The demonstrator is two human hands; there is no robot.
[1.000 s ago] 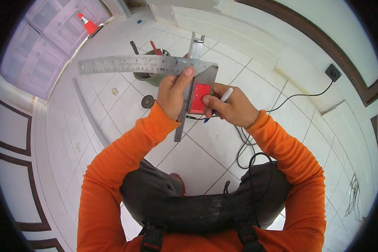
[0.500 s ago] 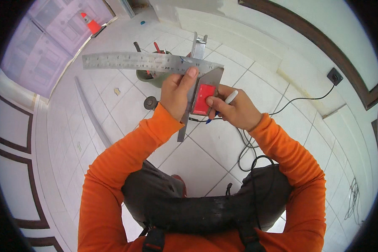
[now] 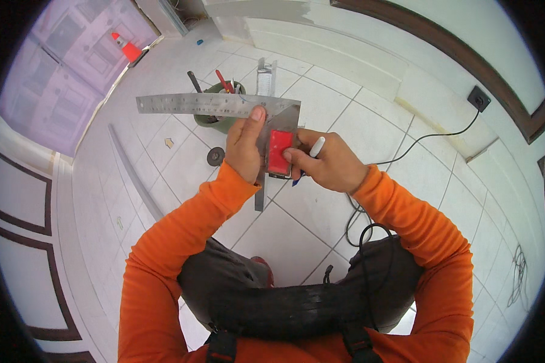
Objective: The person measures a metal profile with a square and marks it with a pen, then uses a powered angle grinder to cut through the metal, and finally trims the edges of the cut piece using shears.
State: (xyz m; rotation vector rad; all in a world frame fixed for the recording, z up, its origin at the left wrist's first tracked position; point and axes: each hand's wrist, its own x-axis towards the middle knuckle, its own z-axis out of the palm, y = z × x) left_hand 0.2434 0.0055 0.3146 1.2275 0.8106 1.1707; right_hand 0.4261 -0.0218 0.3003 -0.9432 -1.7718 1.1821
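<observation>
My left hand (image 3: 246,146) grips a steel try square (image 3: 212,104) with its graduated blade running left and its other leg pointing down toward me. A red rectangular piece (image 3: 280,151) lies flat against the square's corner plate. My right hand (image 3: 328,163) holds a white pen (image 3: 315,147) with a blue tip and presses a finger on the red piece's right edge. Both arms wear orange sleeves.
A green bucket (image 3: 223,123) with tool handles stands on the white tiled floor beyond the hands. A dark disc (image 3: 215,156) and a long metal strip (image 3: 133,175) lie to the left. A black cable (image 3: 418,151) runs to a wall socket (image 3: 481,98). An orange cone (image 3: 127,48) stands far left.
Both hands with the square and red piece have shifted slightly right and nearer in view. The grips look the same.
</observation>
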